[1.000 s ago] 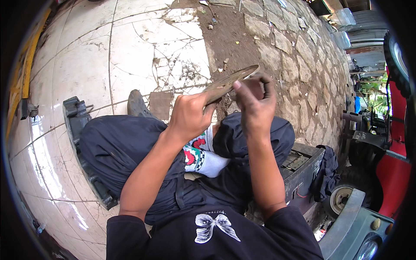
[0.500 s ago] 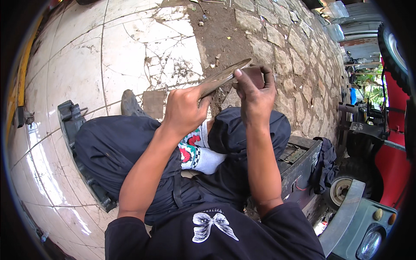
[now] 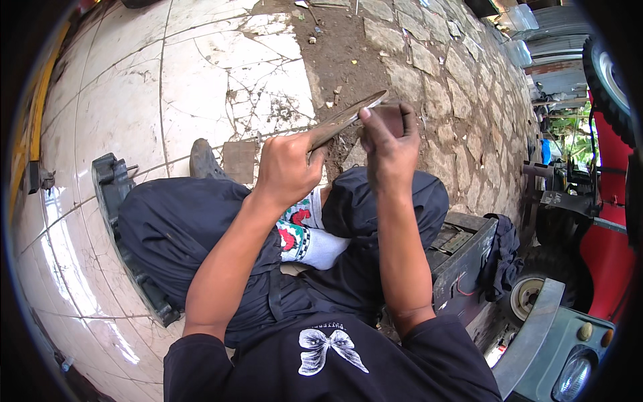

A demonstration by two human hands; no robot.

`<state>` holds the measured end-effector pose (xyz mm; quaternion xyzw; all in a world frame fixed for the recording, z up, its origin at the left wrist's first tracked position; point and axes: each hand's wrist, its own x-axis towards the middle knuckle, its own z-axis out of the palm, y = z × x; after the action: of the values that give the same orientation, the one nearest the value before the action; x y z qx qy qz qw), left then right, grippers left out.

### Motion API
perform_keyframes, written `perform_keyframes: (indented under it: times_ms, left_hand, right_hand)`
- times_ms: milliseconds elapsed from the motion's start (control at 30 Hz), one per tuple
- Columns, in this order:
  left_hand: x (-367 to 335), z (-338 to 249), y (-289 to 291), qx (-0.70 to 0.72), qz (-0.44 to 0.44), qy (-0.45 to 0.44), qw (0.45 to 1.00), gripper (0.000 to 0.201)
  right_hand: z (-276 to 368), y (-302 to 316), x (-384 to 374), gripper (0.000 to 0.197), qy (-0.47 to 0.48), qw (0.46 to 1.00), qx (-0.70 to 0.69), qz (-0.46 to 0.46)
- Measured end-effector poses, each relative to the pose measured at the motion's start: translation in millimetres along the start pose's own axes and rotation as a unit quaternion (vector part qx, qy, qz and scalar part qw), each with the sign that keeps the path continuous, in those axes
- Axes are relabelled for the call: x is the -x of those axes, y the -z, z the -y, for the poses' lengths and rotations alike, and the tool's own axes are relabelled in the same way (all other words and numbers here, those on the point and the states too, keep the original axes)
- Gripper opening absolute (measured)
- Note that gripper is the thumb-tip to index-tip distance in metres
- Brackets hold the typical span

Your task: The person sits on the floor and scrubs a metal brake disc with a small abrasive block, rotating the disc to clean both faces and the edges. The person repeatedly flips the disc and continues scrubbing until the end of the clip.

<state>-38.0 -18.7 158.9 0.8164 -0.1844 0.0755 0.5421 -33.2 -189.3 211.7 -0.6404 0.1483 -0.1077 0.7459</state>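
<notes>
My left hand (image 3: 289, 167) is closed round the near end of a thin, flat, grey-brown metal piece (image 3: 347, 119), seen almost edge-on and tilted up to the right. At its far end is my right hand (image 3: 392, 154), thumb on the bright edge and fingers curled behind. A small brown sheet (image 3: 391, 119), which looks like sandpaper, is pinched in those dirt-darkened fingers. The full outline of the metal piece cannot be made out. Both hands are in front of my bent knees.
A brown square piece (image 3: 239, 161) lies on the cracked white tiles (image 3: 127, 87) by my shoe. Left of my leg sits a dark metal casting (image 3: 107, 177). At right are an open black box (image 3: 462, 244), a dark cloth (image 3: 502, 258) and a green vehicle front (image 3: 569, 348).
My right hand has shifted slightly left along the metal piece, taking the brown sheet with it. The left hand keeps its grip almost unmoved.
</notes>
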Motion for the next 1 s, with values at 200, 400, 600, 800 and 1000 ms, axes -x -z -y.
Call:
perform_keyframes:
  times_ms: [200, 400, 600, 800, 1000]
  left_hand:
    - [-0.4, -4.1, 1.5, -0.022, 0.024, 0.014, 0.999, 0.031]
    - [-0.4, -6.2, 1.6, -0.019, 0.025, 0.016, 0.999, 0.029]
    - [2.7, 2.9, 0.7, -0.01, 0.012, 0.017, 1.0, 0.03]
    - [3.3, 4.2, 1.2, -0.016, 0.017, 0.016, 1.0, 0.03]
    - [2.6, 0.4, 3.0, -0.019, 0.003, 0.016, 1.0, 0.024]
  right_hand:
    - [-2.1, 11.1, -12.7, 0.046, 0.02, 0.999, -0.022, -0.011]
    - [3.0, 8.0, -7.6, 0.044, 0.006, 1.0, 0.012, -0.012]
    - [0.0, -5.1, 9.3, 0.046, -0.005, 1.0, 0.028, 0.003]
    - [-11.5, -2.4, 11.6, 0.053, -0.006, 0.999, 0.028, -0.022]
    - [2.9, 11.5, -8.8, 0.047, -0.032, 0.998, 0.054, -0.023]
